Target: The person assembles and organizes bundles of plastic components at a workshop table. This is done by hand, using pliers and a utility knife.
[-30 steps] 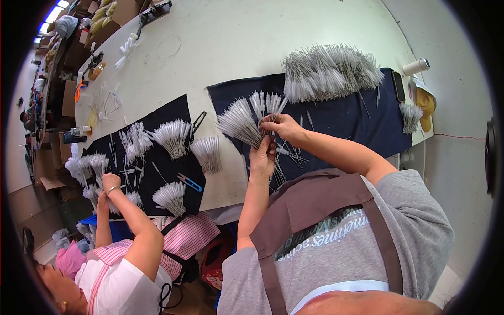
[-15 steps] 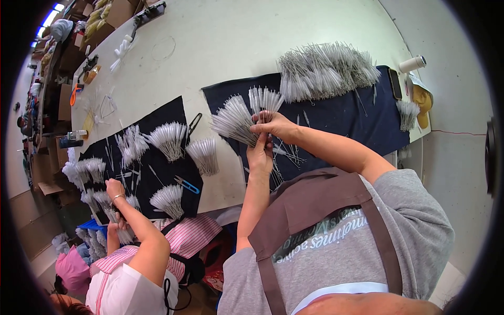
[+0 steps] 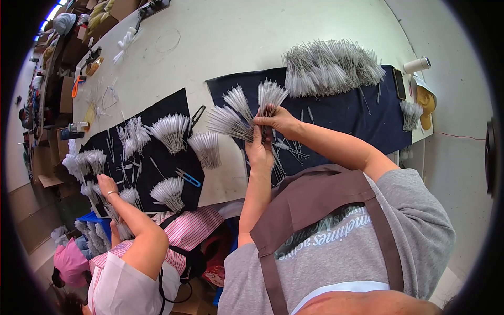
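Both hands hold a fan of small white brushes over a dark cloth.

The left hand (image 3: pixel 258 151) is closed around the wire stems of the brush fan (image 3: pixel 244 107), fingers wrapped tight, the bristle heads spreading toward 11 and 12 o'clock. The right hand (image 3: pixel 278 119) sits just at 1 o'clock of it, fingertips pinched together on stems at the top of the fan. The fan hovers above the near edge of the navy cloth (image 3: pixel 341 113), with loose brushes (image 3: pixel 289 147) lying at 4 o'clock of the hands. A big brush pile (image 3: pixel 331 65) lies well apart at 1 o'clock. At 9 o'clock, on a black cloth (image 3: pixel 163 163), lie more fans (image 3: pixel 170 131) and blue snips (image 3: pixel 188 177); a co-worker's hand (image 3: pixel 106 185) rests at its near edge.
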